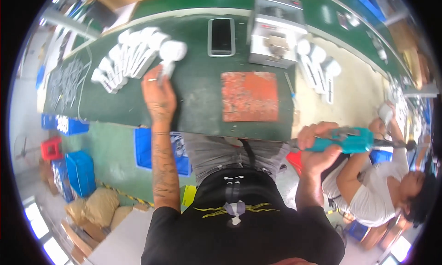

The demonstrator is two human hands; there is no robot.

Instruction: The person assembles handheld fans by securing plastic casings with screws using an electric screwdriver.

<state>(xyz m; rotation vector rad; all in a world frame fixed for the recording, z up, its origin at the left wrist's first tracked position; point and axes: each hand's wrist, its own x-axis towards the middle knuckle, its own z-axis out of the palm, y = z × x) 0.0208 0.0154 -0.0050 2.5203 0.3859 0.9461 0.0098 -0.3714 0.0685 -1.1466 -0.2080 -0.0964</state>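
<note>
Green table (198, 99): two hands (159, 93) (318, 150) hold one white device (173, 51) (left), one teal tool (358, 140) (right).

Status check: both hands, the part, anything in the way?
Left hand: gripping white round-headed part, beside similar fanned-out parts. Right hand: gripping teal power driver, apart from part. Red mat flat between them.

White, apparently plastic pieces (146, 57) on bench (195, 97).
</note>
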